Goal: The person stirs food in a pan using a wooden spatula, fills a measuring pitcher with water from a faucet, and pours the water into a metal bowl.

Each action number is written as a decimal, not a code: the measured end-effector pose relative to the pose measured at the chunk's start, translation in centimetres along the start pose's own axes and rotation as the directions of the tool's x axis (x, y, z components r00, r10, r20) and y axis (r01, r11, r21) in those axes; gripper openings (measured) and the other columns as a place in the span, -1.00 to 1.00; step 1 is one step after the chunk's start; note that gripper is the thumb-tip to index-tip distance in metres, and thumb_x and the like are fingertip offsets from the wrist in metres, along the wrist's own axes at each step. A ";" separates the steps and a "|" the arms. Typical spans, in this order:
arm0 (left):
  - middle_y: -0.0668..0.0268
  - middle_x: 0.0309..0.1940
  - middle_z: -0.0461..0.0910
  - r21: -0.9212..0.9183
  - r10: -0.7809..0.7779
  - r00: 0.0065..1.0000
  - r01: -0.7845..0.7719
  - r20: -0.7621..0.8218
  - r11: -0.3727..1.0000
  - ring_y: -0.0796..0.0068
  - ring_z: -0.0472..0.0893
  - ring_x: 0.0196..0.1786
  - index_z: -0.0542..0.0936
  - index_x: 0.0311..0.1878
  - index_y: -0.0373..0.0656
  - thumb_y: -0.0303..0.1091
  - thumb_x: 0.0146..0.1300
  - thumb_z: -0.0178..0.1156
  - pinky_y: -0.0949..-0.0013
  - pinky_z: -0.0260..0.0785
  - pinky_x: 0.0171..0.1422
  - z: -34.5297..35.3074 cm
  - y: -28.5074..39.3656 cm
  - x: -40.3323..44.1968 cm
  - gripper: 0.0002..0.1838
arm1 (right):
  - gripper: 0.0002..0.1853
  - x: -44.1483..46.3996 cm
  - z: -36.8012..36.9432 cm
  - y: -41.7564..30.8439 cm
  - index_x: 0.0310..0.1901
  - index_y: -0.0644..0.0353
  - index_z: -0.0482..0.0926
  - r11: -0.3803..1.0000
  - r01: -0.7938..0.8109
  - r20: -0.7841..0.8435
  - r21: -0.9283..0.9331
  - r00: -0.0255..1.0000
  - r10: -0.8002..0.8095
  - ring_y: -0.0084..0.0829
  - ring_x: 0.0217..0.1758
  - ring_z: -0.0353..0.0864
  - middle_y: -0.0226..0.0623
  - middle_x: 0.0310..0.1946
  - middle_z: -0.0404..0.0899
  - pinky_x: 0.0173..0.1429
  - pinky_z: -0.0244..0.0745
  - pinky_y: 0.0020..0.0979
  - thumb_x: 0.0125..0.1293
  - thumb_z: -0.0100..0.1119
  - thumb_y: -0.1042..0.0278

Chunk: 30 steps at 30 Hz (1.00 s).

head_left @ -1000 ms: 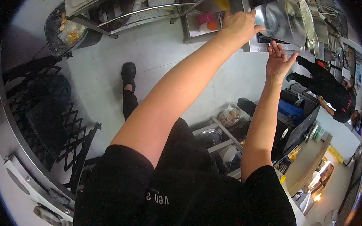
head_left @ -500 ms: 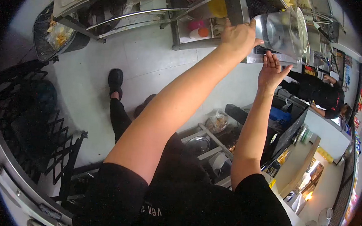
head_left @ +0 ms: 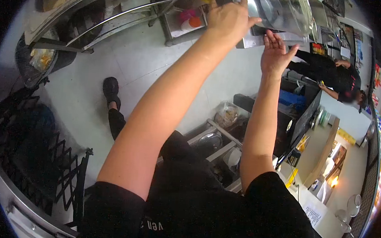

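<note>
A clear see-through container with a pale rim is at the top of the view, partly cut off by the frame edge. My left hand, back toward me, is at its base end, with thumb and forefinger against the edge. The other fingertips are spread or hidden. My right hand is palm up beside the container, fingers apart and slightly bent. Its fingertips are close to the container's side; whether they touch is unclear.
A steel rack holding bottles stands at upper left. A lined bin and a black folding lattice are on the left. A co-worker in black stands at right. Below my right arm are a bagged item and a metal bowl.
The whole view has shifted, so both hands and the container appear higher and farther left. Their arrangement stays much the same. The co-worker also appears higher in view.
</note>
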<state>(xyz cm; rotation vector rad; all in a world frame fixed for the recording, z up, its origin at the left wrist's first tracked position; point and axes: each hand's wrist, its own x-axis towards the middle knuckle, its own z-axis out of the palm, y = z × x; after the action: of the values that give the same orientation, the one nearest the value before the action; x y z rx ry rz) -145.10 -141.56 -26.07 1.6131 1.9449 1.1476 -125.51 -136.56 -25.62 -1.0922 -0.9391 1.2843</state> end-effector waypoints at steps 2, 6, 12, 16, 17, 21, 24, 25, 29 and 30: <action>-0.03 -0.16 0.59 -0.047 -0.062 0.981 0.072 0.185 0.996 0.10 0.59 -0.06 0.39 0.20 -0.22 0.16 0.17 0.07 -0.07 0.18 0.25 -1.5 0.2 0.8 -0.30 | -0.14 0.0 0.3 -0.1 -0.20 0.46 0.46 1.000 -0.015 0.015 0.002 1.000 0.015 -0.09 0.08 0.46 0.13 -0.14 0.53 0.27 0.25 -0.21 0.24 -0.32 -0.44; 0.02 -0.33 0.63 0.011 -0.020 0.998 0.019 0.062 1.000 0.16 0.64 -0.20 0.44 0.15 -0.23 0.11 0.18 0.08 0.01 0.27 0.18 -1.1 0.4 0.4 -0.36 | -0.19 -0.6 0.8 -0.2 -0.16 0.39 0.40 1.000 -0.012 0.014 -0.026 1.000 0.012 -0.17 0.04 0.46 -0.03 -0.16 0.50 0.17 0.26 -0.26 0.26 -0.33 -0.44; 0.12 -0.32 0.65 0.031 0.089 0.990 -0.086 -0.111 0.996 0.19 0.64 -0.21 0.45 0.11 -0.24 0.14 0.16 0.09 0.00 0.30 0.09 0.6 -0.3 -0.1 -0.35 | -0.17 -0.5 0.6 -0.1 -0.18 0.43 0.43 1.000 -0.015 0.019 0.027 1.000 0.015 -0.12 0.08 0.45 0.07 -0.17 0.52 0.30 0.20 -0.23 0.26 -0.31 -0.43; 0.10 -0.31 0.64 0.043 0.071 0.994 -0.067 -0.086 0.997 0.16 0.63 -0.18 0.47 0.07 -0.27 0.14 0.17 0.08 0.02 0.37 0.01 0.2 0.2 -0.1 -0.36 | -0.19 -1.0 1.1 -0.4 -0.18 0.41 0.44 1.000 -0.017 0.021 0.011 1.000 0.017 -0.13 0.07 0.45 0.07 -0.16 0.52 0.30 0.19 -0.24 0.27 -0.31 -0.41; 0.10 -0.31 0.64 0.046 0.079 0.992 -0.075 -0.097 0.996 0.16 0.63 -0.18 0.47 0.07 -0.27 0.14 0.17 0.08 0.02 0.37 0.01 -0.1 0.3 0.0 -0.36 | -0.20 -1.0 1.1 -0.5 -0.18 0.41 0.44 1.000 -0.024 0.006 0.006 1.000 0.024 -0.12 0.07 0.46 0.07 -0.16 0.53 0.29 0.20 -0.25 0.27 -0.31 -0.40; 0.02 -0.18 0.60 -0.003 0.062 0.997 -0.062 -0.044 0.998 0.04 0.61 -0.14 0.43 0.16 -0.22 0.20 0.16 0.06 0.07 0.45 -0.07 -0.5 0.3 0.1 -0.30 | -0.23 -0.5 0.3 -0.3 -0.18 0.38 0.45 0.998 -0.046 0.036 0.032 0.998 0.044 -0.18 0.03 0.49 0.01 -0.18 0.55 0.25 0.23 -0.28 0.28 -0.29 -0.39; 0.02 -0.14 0.59 -0.030 0.019 1.000 -0.018 0.020 0.999 0.05 0.60 -0.12 0.43 0.15 -0.22 0.19 0.15 0.08 0.06 0.44 -0.07 -0.6 0.6 0.2 -0.30 | -0.26 -0.6 0.4 -0.3 -0.15 0.37 0.42 0.999 -0.030 0.043 0.032 0.999 0.028 -0.21 0.02 0.49 -0.03 -0.18 0.53 0.24 0.23 -0.27 0.31 -0.30 -0.35; 0.02 -0.14 0.59 -0.027 0.024 1.000 -0.023 0.015 0.999 0.05 0.60 -0.12 0.43 0.15 -0.22 0.19 0.15 0.08 0.06 0.44 -0.07 -0.6 0.6 0.1 -0.30 | -0.29 -0.7 0.5 -0.3 -0.14 0.37 0.41 0.999 -0.033 0.034 0.036 0.999 0.032 -0.21 0.01 0.48 -0.03 -0.18 0.51 0.25 0.20 -0.24 0.34 -0.32 -0.31; 0.03 -0.12 0.58 -0.034 0.016 1.000 -0.016 -0.002 0.999 0.06 0.59 -0.09 0.43 0.16 -0.21 0.19 0.16 0.07 0.06 0.44 -0.06 -0.5 0.6 -0.1 -0.31 | -0.28 -0.8 0.7 -0.4 -0.14 0.37 0.40 1.000 -0.008 0.005 0.028 1.000 0.008 -0.22 0.02 0.47 -0.03 -0.16 0.49 0.27 0.17 -0.22 0.35 -0.35 -0.31; 0.03 -0.11 0.58 -0.035 0.019 1.000 -0.019 -0.007 0.999 0.06 0.59 -0.09 0.43 0.16 -0.21 0.19 0.16 0.07 0.07 0.44 -0.06 -0.4 0.6 -0.1 -0.31 | -0.27 -0.9 0.7 -0.5 -0.10 0.38 0.37 1.000 -0.018 0.016 0.007 1.000 0.018 -0.22 0.03 0.46 -0.03 -0.15 0.47 0.28 0.16 -0.22 0.35 -0.36 -0.32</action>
<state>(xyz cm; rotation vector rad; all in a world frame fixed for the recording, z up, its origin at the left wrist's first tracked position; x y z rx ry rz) -145.02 -141.84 -25.40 1.6151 1.9071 1.1887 -126.17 -137.37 -24.95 -1.0884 -0.9378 1.3119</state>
